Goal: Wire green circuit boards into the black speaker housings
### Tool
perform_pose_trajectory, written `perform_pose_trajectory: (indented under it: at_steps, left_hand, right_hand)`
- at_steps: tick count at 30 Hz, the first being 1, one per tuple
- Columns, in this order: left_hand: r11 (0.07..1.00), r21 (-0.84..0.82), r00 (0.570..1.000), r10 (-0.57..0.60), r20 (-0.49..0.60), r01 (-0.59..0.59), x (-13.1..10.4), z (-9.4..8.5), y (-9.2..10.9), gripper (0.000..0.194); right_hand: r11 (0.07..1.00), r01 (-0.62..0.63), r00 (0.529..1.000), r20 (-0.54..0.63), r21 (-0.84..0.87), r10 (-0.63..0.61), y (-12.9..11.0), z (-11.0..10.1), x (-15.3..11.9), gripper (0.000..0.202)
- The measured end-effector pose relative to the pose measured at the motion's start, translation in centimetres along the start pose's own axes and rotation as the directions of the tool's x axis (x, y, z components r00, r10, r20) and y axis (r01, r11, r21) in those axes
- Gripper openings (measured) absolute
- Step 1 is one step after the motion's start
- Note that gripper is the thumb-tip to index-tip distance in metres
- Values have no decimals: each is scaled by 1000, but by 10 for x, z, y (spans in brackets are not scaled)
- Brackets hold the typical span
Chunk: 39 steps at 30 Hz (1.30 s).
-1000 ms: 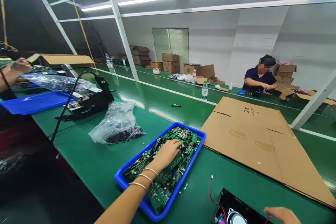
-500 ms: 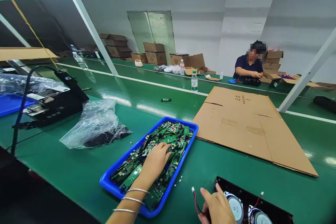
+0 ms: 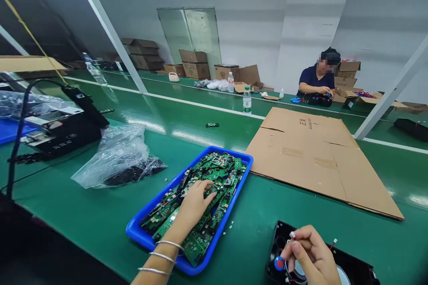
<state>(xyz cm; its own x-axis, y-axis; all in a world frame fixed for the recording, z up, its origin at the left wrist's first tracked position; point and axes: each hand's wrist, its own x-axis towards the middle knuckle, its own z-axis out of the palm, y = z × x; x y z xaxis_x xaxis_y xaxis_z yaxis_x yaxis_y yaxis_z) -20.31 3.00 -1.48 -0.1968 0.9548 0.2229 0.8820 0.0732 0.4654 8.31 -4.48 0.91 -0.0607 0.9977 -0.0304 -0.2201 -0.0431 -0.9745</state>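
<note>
My left hand [image 3: 195, 200] reaches into a blue tray [image 3: 241, 202] heaped with green circuit boards [image 3: 217, 173]. Its thumb and fingers are apart, resting among the boards, and three thin bangles circle the wrist. My right hand [image 3: 312, 254] pinches a small white wire connector [image 3: 292, 234] between thumb and fingertips. Below that hand lies a black speaker housing [image 3: 356, 263] with round speakers, partly hidden by the hand. A blue round part with a red centre [image 3: 279, 263] shows beside my right fingers. Another white connector [image 3: 335, 241] sticks up from the housing.
A flattened cardboard sheet [image 3: 301, 156] lies beyond the housing. Left of the tray are a clear plastic bag [image 3: 117, 156] and a black device [image 3: 67, 136]. A lone board [image 3: 211, 125] and a water bottle [image 3: 247, 100] stand farther back. A co-worker [image 3: 317, 75] sits across the bench.
My right hand has moved right and up over the speaker housing and now pinches a connector. The left hand stays in the tray, its thumb and fingers shifted slightly.
</note>
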Motion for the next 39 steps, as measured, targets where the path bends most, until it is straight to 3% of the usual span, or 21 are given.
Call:
perform_pose_trajectory:
  at_steps: [8, 12, 14, 17, 18, 20, 22, 23, 25, 29, 33, 37, 39]
  left_hand:
    - [978, -182, 979, -135, -153, 107, -10, -14, 15, 20]
    - [950, -289, 960, -184, -210, 119, -22, -26, 26, 24]
    - [923, -367, 974, -178, -139, 116, -35, -29, 36, 25]
    - [787, -606, 992, -62, 110, 117, -60, -25, 57, 21]
    - [702, -700, 983, 1, 184, 130, -70, -22, 66, 17]
    - [524, -829, 945, 123, 302, 196, -86, -15, 81, 8]
    - [399, -880, 907, 216, 362, 257, -96, -9, 93, 4]
    - [352, -893, 892, 248, 379, 281, -100, -8, 97, 4]
    - [263, -901, 876, 253, 410, 345, -103, -7, 104, 18]
    - [131, -879, 873, 119, 474, 459, -107, -5, 111, 39]
    - [142, -843, 838, 108, 534, 519, -106, 2, 103, 43]
    - [329, -836, 842, 175, 510, 439, -96, 2, 91, 48]
    - [383, -829, 809, 270, 522, 407, -92, -2, 90, 51]
  right_hand:
    - [969, -128, 984, 149, 210, 97, 0, -4, 9, 37]
    - [977, -82, 985, 165, 195, 50, 10, -17, 12, 31]
    - [987, 21, 988, 145, 159, -44, 13, -20, 12, 27]
    - [964, 262, 957, 138, -37, -255, 10, -13, 8, 17]
    - [916, 377, 921, 155, -136, -356, 7, -9, 7, 13]
    - [735, 599, 800, 230, -317, -554, -2, 1, 4, 8]
    - [543, 730, 676, 321, -415, -664, -10, 8, 3, 13]
    - [487, 752, 645, 347, -443, -680, -12, 10, 2, 14]
    - [453, 746, 644, 355, -488, -678, -15, 10, 2, 15]
    - [467, 717, 674, 346, -517, -652, -12, 7, 2, 14]
    - [407, 758, 623, 382, -510, -682, -7, 10, 2, 15]
    - [370, 784, 581, 380, -498, -719, -3, 11, 0, 16]
    - [341, 801, 555, 395, -493, -732, -1, 11, -1, 17]
